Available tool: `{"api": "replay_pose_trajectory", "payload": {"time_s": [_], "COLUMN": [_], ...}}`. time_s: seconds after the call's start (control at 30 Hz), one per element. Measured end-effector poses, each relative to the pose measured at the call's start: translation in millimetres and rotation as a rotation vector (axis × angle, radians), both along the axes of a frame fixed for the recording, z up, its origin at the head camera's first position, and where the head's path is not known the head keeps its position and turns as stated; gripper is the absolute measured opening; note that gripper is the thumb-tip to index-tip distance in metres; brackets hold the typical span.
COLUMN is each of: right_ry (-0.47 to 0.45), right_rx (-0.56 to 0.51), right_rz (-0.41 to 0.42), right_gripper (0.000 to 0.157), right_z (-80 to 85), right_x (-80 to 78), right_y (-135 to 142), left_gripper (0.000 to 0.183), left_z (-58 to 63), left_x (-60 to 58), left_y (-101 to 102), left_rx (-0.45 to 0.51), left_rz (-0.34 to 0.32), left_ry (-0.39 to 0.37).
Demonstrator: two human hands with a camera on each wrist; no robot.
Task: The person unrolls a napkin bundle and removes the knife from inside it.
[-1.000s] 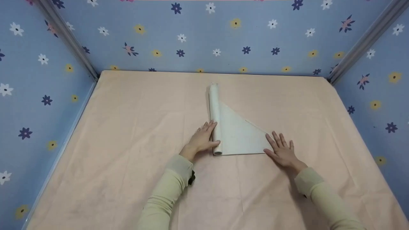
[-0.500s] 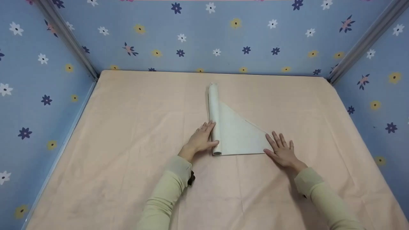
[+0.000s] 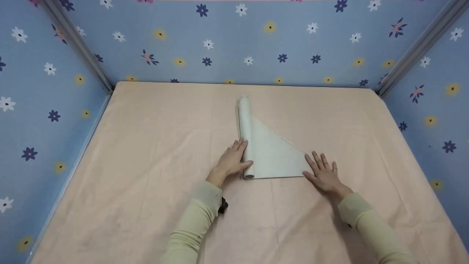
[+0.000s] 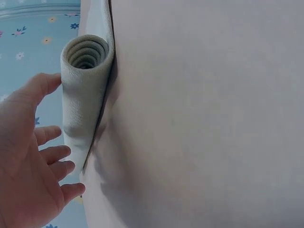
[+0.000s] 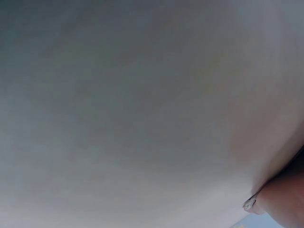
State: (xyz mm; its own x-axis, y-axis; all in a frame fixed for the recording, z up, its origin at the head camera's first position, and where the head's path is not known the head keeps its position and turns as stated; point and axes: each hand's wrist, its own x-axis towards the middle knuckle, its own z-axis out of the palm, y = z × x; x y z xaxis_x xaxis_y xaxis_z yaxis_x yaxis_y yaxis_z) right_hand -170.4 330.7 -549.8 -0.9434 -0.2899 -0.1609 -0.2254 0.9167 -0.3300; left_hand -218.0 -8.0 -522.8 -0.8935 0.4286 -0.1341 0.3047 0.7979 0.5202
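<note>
A pale, whitish-green cloth lies partly rolled up in the middle of the table. Its roll (image 3: 245,121) runs away from me, and a flat, slanting flap (image 3: 276,157) spreads to the right. My left hand (image 3: 231,161) rests along the near left side of the roll, thumb at its near end. In the left wrist view, layered coils show at the end of the roll (image 4: 78,99), and the fingers lie loosely spread beside it. My right hand (image 3: 324,178) is spread flat, thumb and fingertips on the flap's right edge. Only part of the right hand (image 5: 285,199) shows in the right wrist view.
A peach tablecloth (image 3: 154,146) with soft creases covers the table. Blue flower-patterned walls (image 3: 234,40) stand behind it and on both sides, with grey posts (image 3: 73,44) at the back corners.
The left forearm has shifted slightly to the right. Both hands keep their places on the cloth, and the roll stays almost still.
</note>
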Motion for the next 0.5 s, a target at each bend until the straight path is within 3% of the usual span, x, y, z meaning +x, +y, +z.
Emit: {"api": "replay_pose_trajectory", "payload": {"time_s": [0.5], "right_ry": [-0.004], "right_rx": [0.002], "right_rz": [-0.005], "right_gripper": [0.066], "right_z": [-0.3], "right_x": [-0.4], "right_y": [0], "left_gripper": [0.074], "left_z": [-2.5], "left_x": [0.2], "left_y": [15], "left_rx": [0.032], "left_rz": [0.015], "left_ry": [0.080]}}
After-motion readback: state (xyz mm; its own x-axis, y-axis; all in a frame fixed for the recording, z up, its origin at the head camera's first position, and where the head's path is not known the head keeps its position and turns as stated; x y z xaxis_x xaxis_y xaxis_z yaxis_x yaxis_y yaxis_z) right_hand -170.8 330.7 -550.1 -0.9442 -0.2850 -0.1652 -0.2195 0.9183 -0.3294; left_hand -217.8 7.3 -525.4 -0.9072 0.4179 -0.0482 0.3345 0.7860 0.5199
